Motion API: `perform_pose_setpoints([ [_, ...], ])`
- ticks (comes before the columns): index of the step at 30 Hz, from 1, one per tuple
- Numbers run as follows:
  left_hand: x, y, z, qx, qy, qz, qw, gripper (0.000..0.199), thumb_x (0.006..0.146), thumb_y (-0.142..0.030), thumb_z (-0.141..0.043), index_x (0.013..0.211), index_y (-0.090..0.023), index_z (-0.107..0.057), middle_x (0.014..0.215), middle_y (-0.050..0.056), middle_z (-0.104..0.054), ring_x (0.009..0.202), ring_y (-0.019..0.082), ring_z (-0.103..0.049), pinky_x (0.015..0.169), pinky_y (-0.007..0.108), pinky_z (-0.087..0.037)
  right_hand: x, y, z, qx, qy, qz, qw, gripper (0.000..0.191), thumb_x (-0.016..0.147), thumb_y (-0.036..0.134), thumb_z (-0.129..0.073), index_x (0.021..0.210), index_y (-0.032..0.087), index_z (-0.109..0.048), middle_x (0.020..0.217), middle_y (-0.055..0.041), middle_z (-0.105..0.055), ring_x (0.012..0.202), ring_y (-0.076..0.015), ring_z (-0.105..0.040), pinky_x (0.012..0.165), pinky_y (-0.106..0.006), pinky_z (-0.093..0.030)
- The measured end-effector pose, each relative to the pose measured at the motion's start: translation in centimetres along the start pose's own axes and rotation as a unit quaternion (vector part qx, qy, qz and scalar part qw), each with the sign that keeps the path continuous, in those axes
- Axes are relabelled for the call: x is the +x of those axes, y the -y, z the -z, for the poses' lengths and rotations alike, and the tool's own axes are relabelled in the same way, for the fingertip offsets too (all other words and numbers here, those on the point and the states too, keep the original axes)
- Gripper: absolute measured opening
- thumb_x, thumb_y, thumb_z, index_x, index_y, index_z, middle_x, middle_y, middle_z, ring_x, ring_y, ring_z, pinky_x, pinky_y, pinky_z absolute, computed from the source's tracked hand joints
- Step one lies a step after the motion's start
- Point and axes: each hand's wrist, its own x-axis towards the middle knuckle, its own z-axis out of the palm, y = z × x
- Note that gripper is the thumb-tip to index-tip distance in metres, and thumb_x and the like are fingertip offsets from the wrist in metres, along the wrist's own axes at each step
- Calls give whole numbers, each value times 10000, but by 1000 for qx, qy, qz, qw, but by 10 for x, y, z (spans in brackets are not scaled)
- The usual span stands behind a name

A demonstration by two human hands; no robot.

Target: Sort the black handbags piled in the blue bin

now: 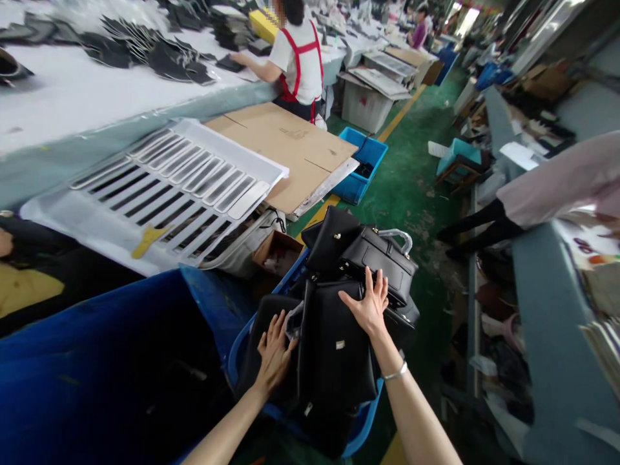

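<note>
Where the hands work: a workshop aisle with a green floor (411,161), a long white worktable (97,110) across the upper left of the frame, and a co-worker (298,64) in a red-strapped apron standing at it.
Beside the hands: a large dark blue bin (97,368) at lower left of the frame.
Bags: black handbags (334,349) heaped in a blue plastic crate (371,413) at lower centre of the frame.
Left hand (275,352): lying on a handbag, fingers (271,332) spread.
Right hand (368,303): on a handbag's upper edge, fingers (371,284) spread, not pinching; silver bracelet (396,371) at the wrist.
</note>
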Motion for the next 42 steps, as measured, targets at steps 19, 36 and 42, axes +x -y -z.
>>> perform_pose_setpoints([
  [19,-12,26,54,-41,11,-51,998,489,1059,-548,-317,1116,-326,-749,1511,4,-469,1410,241,-403,1131,492,-353,-14,8,-17,-19,-14,30,999,945,786,824,-599,1575,437,-252,1645,58,-38,1536,-250,-46,1174,-627,-206],
  [36,-147,164,127,-109,-25,104,988,497,1025,-548,-357,1130,-234,-728,1251,47,-638,1153,218,-598,1057,324,-453,-121,71,42,115,-138,193,965,822,813,670,-669,1500,279,-447,1475,-74,-456,1402,-309,-384,1161,-560,-318],
  [42,-251,301,131,-67,70,270,958,317,955,-327,-472,1049,-194,-744,1058,84,-717,952,249,-679,887,370,-516,-257,100,-40,182,7,214,960,552,861,471,-709,1345,240,-575,1312,-61,-592,1238,-253,-551,1094,-414,-414],
])
